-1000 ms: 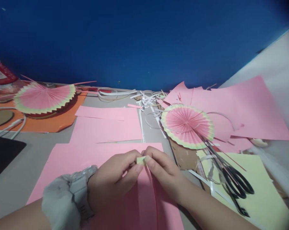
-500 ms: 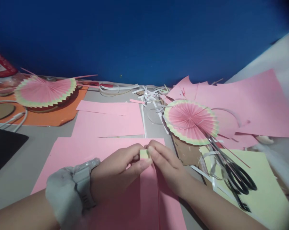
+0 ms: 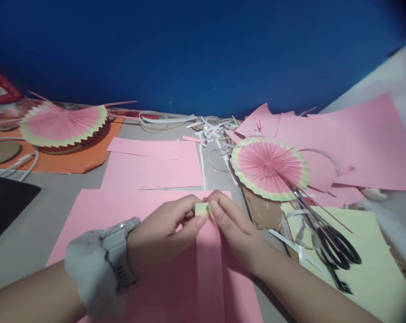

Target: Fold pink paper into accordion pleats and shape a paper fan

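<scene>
A folded pink paper strip [image 3: 209,269] with a pale yellow-green end runs toward me at the centre, over a large pink sheet [image 3: 98,211]. My left hand [image 3: 172,229], with a watch and grey scrunchie at the wrist, pinches the strip's far end, thumb on top. My right hand [image 3: 231,224] grips the same end from the right side, thumb and fingers pressed together near the yellow-green edge. The fingertips of both hands almost meet there.
Pleated pink-and-green paper discs lie at left [image 3: 64,125] and right [image 3: 270,168]. Black scissors [image 3: 337,246] rest on a pale green sheet [image 3: 374,251]. Paper scraps [image 3: 216,130] lie along the blue wall [image 3: 196,54]. A dark phone [image 3: 7,206] is at left.
The left thumb has drawn back slightly to the left and up along the strip's end, baring more of the pink below. The view has shifted a little; both hands still hold the strip.
</scene>
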Available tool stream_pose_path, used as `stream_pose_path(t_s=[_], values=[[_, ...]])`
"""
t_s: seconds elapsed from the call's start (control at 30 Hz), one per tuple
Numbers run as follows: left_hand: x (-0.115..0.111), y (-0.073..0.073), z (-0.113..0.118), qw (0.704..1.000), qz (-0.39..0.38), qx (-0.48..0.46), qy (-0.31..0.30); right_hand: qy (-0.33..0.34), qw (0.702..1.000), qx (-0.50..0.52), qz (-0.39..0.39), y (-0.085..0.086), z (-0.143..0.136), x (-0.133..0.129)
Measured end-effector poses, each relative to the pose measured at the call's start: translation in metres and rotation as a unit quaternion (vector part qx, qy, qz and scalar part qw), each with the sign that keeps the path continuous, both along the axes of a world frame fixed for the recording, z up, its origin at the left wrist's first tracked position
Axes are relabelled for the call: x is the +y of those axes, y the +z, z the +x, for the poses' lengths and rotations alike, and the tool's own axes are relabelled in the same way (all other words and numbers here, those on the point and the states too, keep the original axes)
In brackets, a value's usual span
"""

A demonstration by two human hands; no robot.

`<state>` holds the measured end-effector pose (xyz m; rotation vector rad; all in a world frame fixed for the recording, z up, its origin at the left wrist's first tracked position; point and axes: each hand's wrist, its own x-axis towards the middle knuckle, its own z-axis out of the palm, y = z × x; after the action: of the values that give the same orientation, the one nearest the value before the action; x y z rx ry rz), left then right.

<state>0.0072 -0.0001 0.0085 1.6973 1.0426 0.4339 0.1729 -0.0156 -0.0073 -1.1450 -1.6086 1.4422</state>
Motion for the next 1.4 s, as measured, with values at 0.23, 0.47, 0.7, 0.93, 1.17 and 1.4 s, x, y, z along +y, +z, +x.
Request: stream_pose_path(t_s=[0.23,0.47,0.7,0.93,1.17,1.4], values=[[-0.0007,-0.0015,0.0047,0.999,0.032,0.031,0.007,-0.035,0.986,-0.154,0.048,-0.0057,-0.0052,-0.0066],[-0.0016,0.0006,0.0034,1.0,0.017,0.022,0.0,-0.045,0.977,-0.191,0.079,-0.0052,-0.0057,-0.0049],[-0.0028,-0.0008,0.003,1.0,-0.01,0.02,0.013,-0.041,0.982,-0.159,0.088,-0.0011,-0.0073,-0.0037],[-0.0006,0.0013,-0.0023,0.999,0.0,-0.01,0.039,-0.021,0.995,-0.068,0.069,0.001,-0.0017,-0.003],[0.0006,0.0007,-0.0044,0.998,-0.03,-0.053,0.014,-0.021,0.997,-0.054,0.045,0.0024,-0.0015,-0.0007],[0.0005,0.0008,-0.0035,0.999,-0.019,-0.026,0.01,-0.014,0.996,-0.069,0.049,0.0009,-0.0017,0.001]])
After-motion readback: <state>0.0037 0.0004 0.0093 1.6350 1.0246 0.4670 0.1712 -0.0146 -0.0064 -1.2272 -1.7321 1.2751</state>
